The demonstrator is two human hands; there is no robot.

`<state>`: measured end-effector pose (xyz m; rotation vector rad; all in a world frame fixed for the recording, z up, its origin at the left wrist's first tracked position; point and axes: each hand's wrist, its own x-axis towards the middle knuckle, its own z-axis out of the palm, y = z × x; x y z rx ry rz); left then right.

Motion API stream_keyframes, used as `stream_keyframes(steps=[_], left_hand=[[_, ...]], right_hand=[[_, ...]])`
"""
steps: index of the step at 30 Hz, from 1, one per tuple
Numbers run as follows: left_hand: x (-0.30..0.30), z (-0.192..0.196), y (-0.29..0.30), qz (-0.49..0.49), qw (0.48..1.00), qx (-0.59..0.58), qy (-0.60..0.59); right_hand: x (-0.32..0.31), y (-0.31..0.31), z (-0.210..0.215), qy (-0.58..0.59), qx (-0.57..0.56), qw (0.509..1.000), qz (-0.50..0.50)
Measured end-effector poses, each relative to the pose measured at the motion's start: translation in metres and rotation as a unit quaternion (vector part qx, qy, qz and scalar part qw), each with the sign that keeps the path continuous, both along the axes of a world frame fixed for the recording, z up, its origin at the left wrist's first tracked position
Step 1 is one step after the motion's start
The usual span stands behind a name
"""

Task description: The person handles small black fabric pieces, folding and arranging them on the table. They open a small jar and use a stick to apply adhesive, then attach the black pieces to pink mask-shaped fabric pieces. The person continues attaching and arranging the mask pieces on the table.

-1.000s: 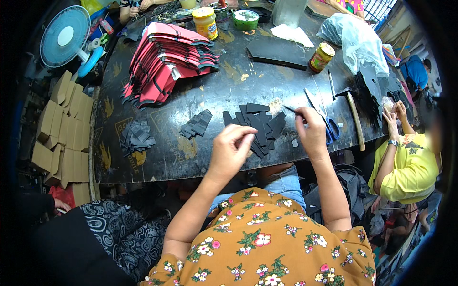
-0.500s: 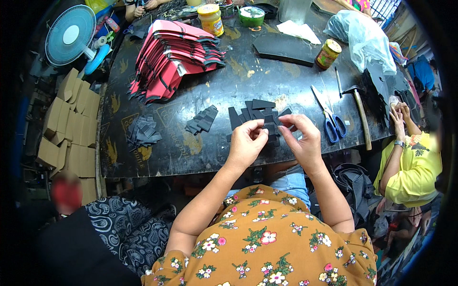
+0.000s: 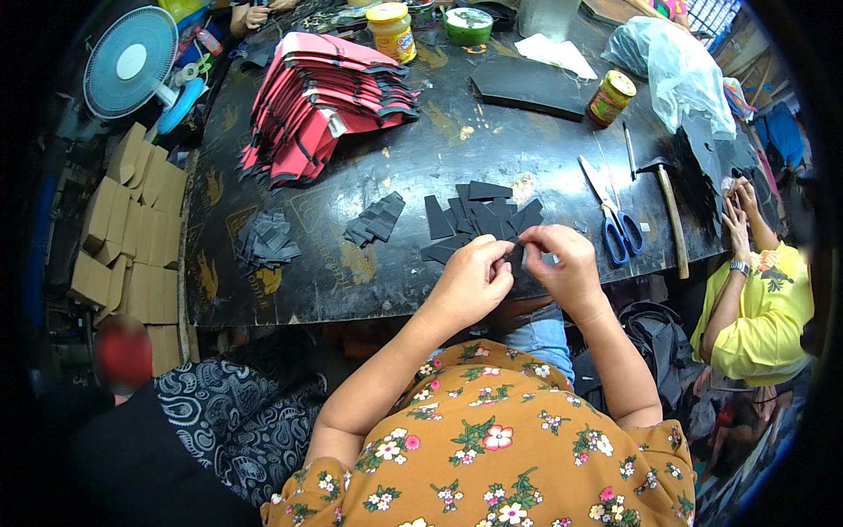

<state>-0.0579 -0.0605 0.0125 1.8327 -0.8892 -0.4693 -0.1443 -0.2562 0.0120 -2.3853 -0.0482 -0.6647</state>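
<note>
Nearest to us, over our flowered sleeves, our left hand (image 3: 472,283) and right hand (image 3: 562,268) meet at the near edge of the black worktable (image 3: 351,281), fingertips pinched together on a small dark cut piece (image 3: 516,257) that sits between them, mostly hidden by the fingers (we cannot tell its full shape). Just beyond the knuckles, touching distance away, lies the loose heap of dark cut pieces (image 3: 479,215), fanned flat on the tabletop, so the held piece is at the near rim of that heap. To the left of it a smaller fan of dark pieces (image 3: 375,220) lies apart, and farther left again a grey bundle (image 3: 266,241) sits near the table's left edge. To the right of our right hand are blue-handled scissors (image 3: 615,220), blades pointing away, and beside them a hammer (image 3: 672,215) with a wooden handle. At the table's right end another person in a yellow shirt (image 3: 760,307) has both hands raised to a dark sheet. Farther back stands a tall stack of red and black panels (image 3: 325,97), a long black strip (image 3: 527,88), a small jar with a yellow lid (image 3: 610,97), a clear plastic bag (image 3: 672,66) and a yellow-lidded jar (image 3: 392,31). Off the table on the left are brown cardboard pieces (image 3: 123,228) and a blue fan (image 3: 132,66).
</note>
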Motion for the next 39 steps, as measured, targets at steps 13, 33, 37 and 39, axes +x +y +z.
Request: stream_keyframes(steps=[13, 33, 37, 39], left_hand=[[0.088, -0.009, 0.088, 0.281, 0.913, 0.145, -0.257], [0.013, -0.003, 0.002, -0.066, 0.877, -0.178, 0.442], [0.012, -0.012, 0.008, 0.002, 0.918, -0.212, 0.335], [0.008, -0.015, 0.007, 0.068, 0.942, -0.183, 0.274]], right_hand=[[0.011, -0.056, 0.0, 0.089, -0.1, 0.991, -0.017], [0.001, -0.021, 0.004, 0.145, 0.418, 0.878, 0.18], [-0.005, -0.007, 0.011, 0.163, 0.444, 0.878, 0.071], [-0.006, -0.002, 0.017, 0.191, 0.464, 0.865, 0.033]])
